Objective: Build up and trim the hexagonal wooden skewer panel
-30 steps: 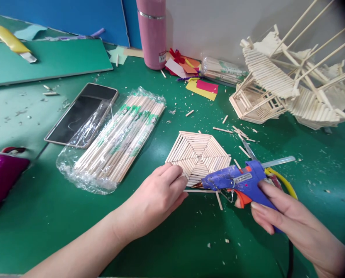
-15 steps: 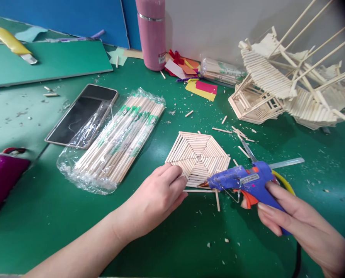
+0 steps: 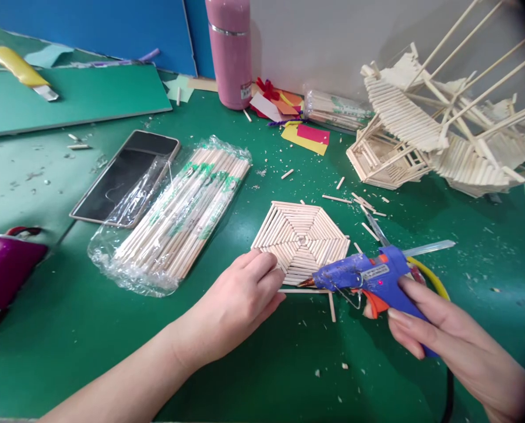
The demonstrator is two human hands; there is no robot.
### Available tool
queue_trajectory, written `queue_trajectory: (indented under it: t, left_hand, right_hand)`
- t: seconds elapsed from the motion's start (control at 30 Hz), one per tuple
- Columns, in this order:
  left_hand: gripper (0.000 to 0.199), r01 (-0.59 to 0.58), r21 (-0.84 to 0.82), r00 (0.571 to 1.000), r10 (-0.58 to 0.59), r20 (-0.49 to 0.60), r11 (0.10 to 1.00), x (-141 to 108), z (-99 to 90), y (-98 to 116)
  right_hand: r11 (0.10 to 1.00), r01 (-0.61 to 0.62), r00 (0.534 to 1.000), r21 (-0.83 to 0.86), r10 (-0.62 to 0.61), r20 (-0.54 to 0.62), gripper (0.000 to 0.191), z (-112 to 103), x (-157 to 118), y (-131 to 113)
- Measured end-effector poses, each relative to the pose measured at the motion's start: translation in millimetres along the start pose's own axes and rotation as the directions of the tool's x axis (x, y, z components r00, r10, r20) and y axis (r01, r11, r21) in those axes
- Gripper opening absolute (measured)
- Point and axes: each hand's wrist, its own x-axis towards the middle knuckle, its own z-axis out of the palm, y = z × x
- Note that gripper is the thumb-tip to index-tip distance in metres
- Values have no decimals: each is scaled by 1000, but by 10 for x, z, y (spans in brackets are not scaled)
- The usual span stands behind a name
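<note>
The fingers point(image 3: 268, 271) of the left hand point(image 3: 240, 299) are curling at the near left edge of the panel point(image 3: 301, 235); the hand is hiding their tips, so whether they are pinching the stick point(image 3: 304, 291) or only pressing the edge I cannot tell. The right hand point(image 3: 447, 335) is grasping the gun point(image 3: 372, 276) by its handle, a fingertip lying at the orange trigger point(image 3: 378, 303); pressure there is not showing.

Principal finding, position: the stick is lying along the near edge of the panel, to the right of the left fingers, its long axis running left to right, nearly parallel to that edge. Its left end is disappearing behind the left hand, which is therefore lying nearer to it than the right hand. The gun is pointing left, its nozzle point(image 3: 307, 282) hanging over the near edge, just beside the stick; contact I am not confirming. A peg point(image 3: 332, 306) is projecting from that edge toward the wearer, crosswise to the stick.

Surroundings: the panel is lying flat on the table point(image 3: 253, 382). The pack point(image 3: 187, 205) is lying left of it, partly overlapping the phone point(image 3: 121, 170). The model point(image 3: 405, 117) is standing at the right rear, offcuts point(image 3: 370, 231) lying between it and the panel
</note>
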Motion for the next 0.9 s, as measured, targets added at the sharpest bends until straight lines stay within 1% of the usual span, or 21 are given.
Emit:
queue_trajectory:
  t: [0.13,0.2,0.27,0.33,0.4,0.47,0.5,0.57,0.63,0.7,0.77,0.83,0.87,0.9]
  left_hand:
    - [16,1,1,1000,-1,-7,1000,4,7,-4]
    - [16,-5,0,1000,5,-13,1000,9,10,-16]
    - [14,-11,-11,1000,11,-24,1000,4,8,-23]
    - [15,-1,-26,997,-1,-72,1000,-18,1,-3]
    - [15,35,-60,983,-45,-177,998,-52,-3,61]
    - [8,74,-145,953,-113,-282,987,-82,8,164]
    - [6,86,-205,939,-148,-310,975,-89,22,224]
    - [9,94,-310,938,-189,-292,946,-83,68,342]
    - [12,103,-315,947,-190,-259,943,-45,132,439]
    - [15,94,-201,964,-140,-227,975,18,202,511]
    - [19,40,14,986,-37,-163,999,93,274,570]
    - [21,-48,239,996,64,-62,970,163,348,626]
    - [21,-91,316,994,105,-28,945,192,386,653]
    - [21,-123,359,991,136,-12,925,219,425,678]
  right_hand:
    - [1000,12,1000,-2,-12,-25,20,-16,-1,4]
    - [1000,15,1000,19,-14,-15,20,1,-4,-2]
    - [998,18,1000,59,-19,23,15,43,-3,-18]
    - [991,22,999,131,-27,36,11,91,-3,-33]
    - [973,21,1000,230,-17,-20,13,120,-15,-39]
    - [943,5,997,334,21,-77,23,124,-37,-40]
    - [923,-6,996,384,41,-84,27,120,-49,-42]
    - [877,-11,996,480,53,-74,30,109,-70,-55]
    - [835,17,994,551,46,-100,29,101,-83,-73]
    - [810,62,988,583,33,-150,30,94,-96,-82]
    - [809,94,983,581,17,-182,31,82,-118,-76]
    - [831,113,979,545,0,-203,30,72,-148,-66]
    - [851,132,974,509,-14,-228,29,72,-164,-64]
    - [871,159,964,466,-35,-262,28,77,-178,-68]
